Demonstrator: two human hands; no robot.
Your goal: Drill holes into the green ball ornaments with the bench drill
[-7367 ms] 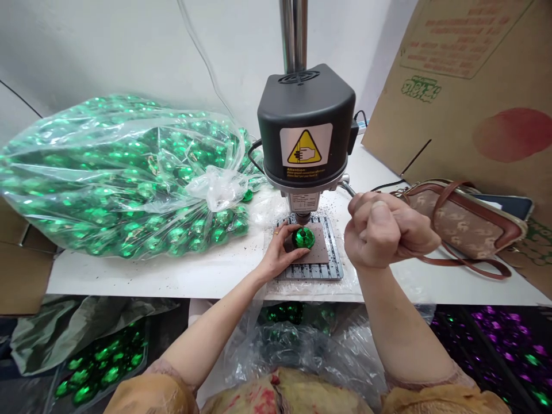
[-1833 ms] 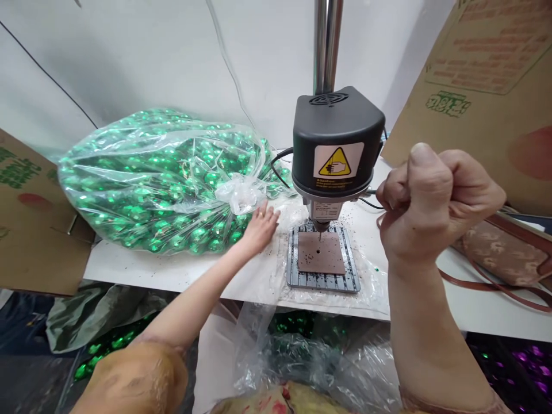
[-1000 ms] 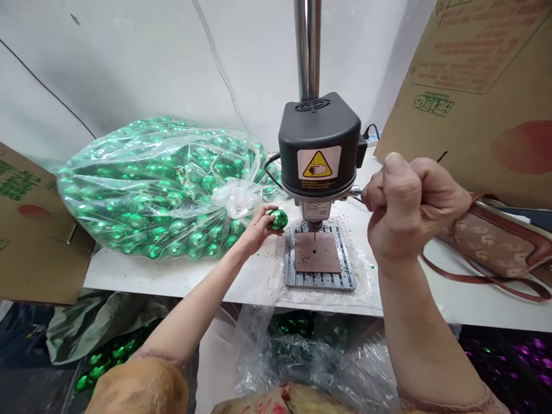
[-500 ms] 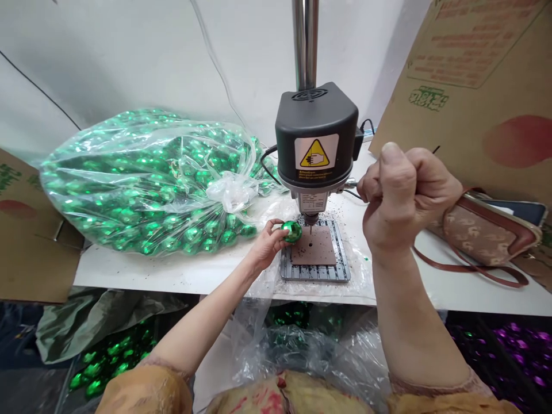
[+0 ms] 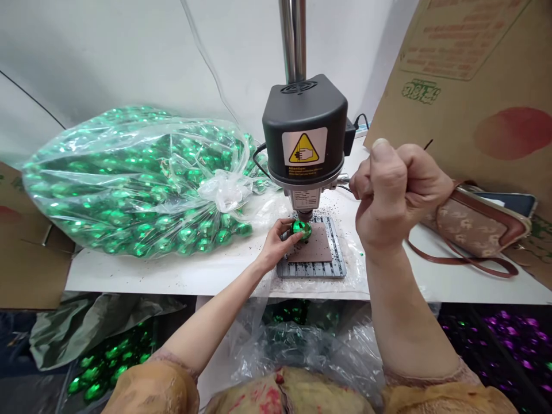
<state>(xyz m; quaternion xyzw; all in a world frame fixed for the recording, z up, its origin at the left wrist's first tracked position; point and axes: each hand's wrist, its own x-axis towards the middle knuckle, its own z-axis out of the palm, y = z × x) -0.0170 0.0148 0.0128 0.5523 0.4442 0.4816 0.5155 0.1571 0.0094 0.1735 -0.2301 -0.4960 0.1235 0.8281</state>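
My left hand (image 5: pixel 278 244) pinches a shiny green faceted bauble (image 5: pixel 301 229) between thumb and fingers. The bauble is right under the chuck (image 5: pixel 305 215) of a small black drill press (image 5: pixel 304 121), and the bit is hidden behind or in it; I cannot tell which. Beneath lies a brown board (image 5: pixel 319 252) on the press's slotted metal base (image 5: pixel 340 267), with dark shavings scattered around. To the right of the press, my right hand (image 5: pixel 397 195) is closed in a fist around the feed lever (image 5: pixel 342 180), most of which the fingers cover.
A large clear bag of green baubles (image 5: pixel 129 184) lies left on the white table (image 5: pixel 172 276). Cardboard boxes (image 5: pixel 466 86) flank both sides. A strapped purse (image 5: pixel 474 224) sits at right. Below the table edge are green baubles (image 5: pixel 92 374), purple ones (image 5: pixel 513 339) and clear plastic (image 5: pixel 302 345).
My left hand has brought the green bauble rightward, from beside the bit to under the chuck. My right hand stays on the lever. The whole view has shifted slightly.
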